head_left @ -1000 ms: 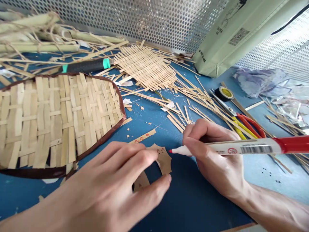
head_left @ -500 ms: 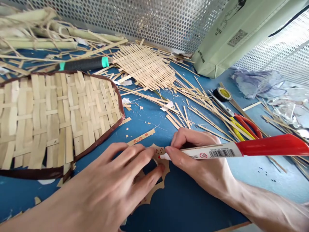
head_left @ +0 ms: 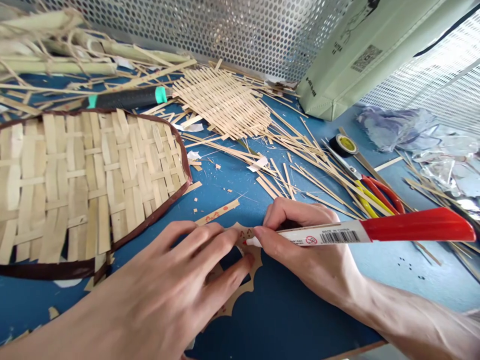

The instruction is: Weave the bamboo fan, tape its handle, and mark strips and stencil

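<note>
My right hand [head_left: 315,250] pinches a white marker with a red cap end [head_left: 360,231], its red tip touching a small brown scalloped cut-out [head_left: 252,255] on the blue table [head_left: 292,320]. Small red marks show on the cut-out near the tip. My left hand [head_left: 165,295] lies over the cut-out's left part, fingers spread and pressing it flat. A thin strip with red marks [head_left: 217,212] lies just above my left fingers.
A large woven bamboo panel with a dark brown border [head_left: 82,180] lies at left. A smaller woven mat [head_left: 225,102] and loose strips [head_left: 300,160] fill the middle back. Scissors with red and yellow handles [head_left: 375,195], a tape roll [head_left: 345,145], a black-green knife [head_left: 127,97], a green bag [head_left: 360,55].
My right hand brought the marker left until its tip met the cut-out. My left hand slid further over the cut-out, which turned slightly.
</note>
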A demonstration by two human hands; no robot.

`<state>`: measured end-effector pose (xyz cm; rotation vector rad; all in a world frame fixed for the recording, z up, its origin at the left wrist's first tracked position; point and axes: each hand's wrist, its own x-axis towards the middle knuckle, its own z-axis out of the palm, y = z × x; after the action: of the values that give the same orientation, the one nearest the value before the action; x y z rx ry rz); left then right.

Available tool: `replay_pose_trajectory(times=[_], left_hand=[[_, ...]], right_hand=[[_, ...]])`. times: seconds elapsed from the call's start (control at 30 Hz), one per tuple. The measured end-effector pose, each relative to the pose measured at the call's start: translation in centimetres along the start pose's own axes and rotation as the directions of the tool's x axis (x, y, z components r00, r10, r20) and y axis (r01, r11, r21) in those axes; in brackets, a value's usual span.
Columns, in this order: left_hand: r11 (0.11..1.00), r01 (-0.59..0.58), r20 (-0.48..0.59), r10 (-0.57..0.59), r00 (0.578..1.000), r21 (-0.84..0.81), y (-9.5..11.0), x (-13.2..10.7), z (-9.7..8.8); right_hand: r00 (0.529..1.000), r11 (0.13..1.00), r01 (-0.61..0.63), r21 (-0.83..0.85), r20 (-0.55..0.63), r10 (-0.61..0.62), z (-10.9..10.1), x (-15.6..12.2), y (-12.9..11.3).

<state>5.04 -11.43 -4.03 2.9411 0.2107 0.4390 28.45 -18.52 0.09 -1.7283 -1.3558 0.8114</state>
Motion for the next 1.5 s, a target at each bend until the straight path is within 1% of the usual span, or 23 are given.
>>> replay_pose_trajectory(times=[0.17,0.33,0.4,0.5,0.57,0.63,0.73,0.83,0.9,1.1,1.27,1.5], left_hand=[[1.000,0.004,-0.002,-0.004,1.000,0.005,0.17,-0.55,0.32],[1.000,-0.007,0.014,0.007,1.000,0.018,0.28,-0.70,0.28],[1.000,-0.006,0.005,0.006,1.000,0.023,0.24,-0.71,0.26],[1.000,-0.002,0.003,0.002,1.000,0.024,0.13,-0.64,0.26],[1.000,-0.001,-0.002,0.001,1.000,0.017,0.06,-0.51,0.20],[1.000,-0.003,0.001,0.003,1.000,0.007,0.01,-0.34,0.06],[1.000,-0.011,0.008,0.011,1.000,-0.005,-0.03,-0.08,-0.15],[1.000,-0.005,-0.024,0.005,1.000,-0.011,-0.04,-0.02,-0.15],[1.000,0.003,-0.037,-0.004,0.999,-0.007,0.01,-0.11,-0.07],[1.000,0.006,0.019,-0.006,1.000,-0.001,0.15,-0.44,-0.12],[1.000,0.002,0.003,-0.002,1.000,0.016,-0.09,-0.54,0.07],[1.000,0.013,0.019,-0.013,1.000,0.002,0.11,-0.71,0.22]], right_hand=[[1.000,1.000,0.008,0.008,0.004,-0.008,-0.08,0.02,-0.07],[0.999,0.998,0.047,-0.031,0.013,-0.047,0.00,-0.13,0.31],[0.999,0.999,0.045,-0.023,0.009,-0.045,0.03,-0.17,0.45],[0.999,0.999,0.041,-0.008,0.033,-0.041,0.01,-0.24,0.46],[0.998,0.998,0.047,-0.030,0.054,-0.045,-0.06,-0.28,0.35],[0.999,0.998,0.037,-0.047,0.028,-0.036,-0.19,-0.28,0.22],[0.998,0.999,-0.001,-0.037,-0.055,-0.001,-0.44,-0.15,0.15],[0.996,0.999,-0.026,-0.045,-0.086,0.022,-0.59,0.06,0.27],[0.996,0.998,-0.031,-0.057,-0.084,0.026,-0.58,0.16,0.35],[0.998,0.997,-0.010,-0.073,-0.055,0.006,-0.49,0.26,0.19],[0.999,0.995,0.002,-0.102,-0.049,-0.007,-0.57,0.23,0.04],[0.999,0.994,0.015,-0.110,-0.043,-0.020,-0.51,0.18,0.15]])
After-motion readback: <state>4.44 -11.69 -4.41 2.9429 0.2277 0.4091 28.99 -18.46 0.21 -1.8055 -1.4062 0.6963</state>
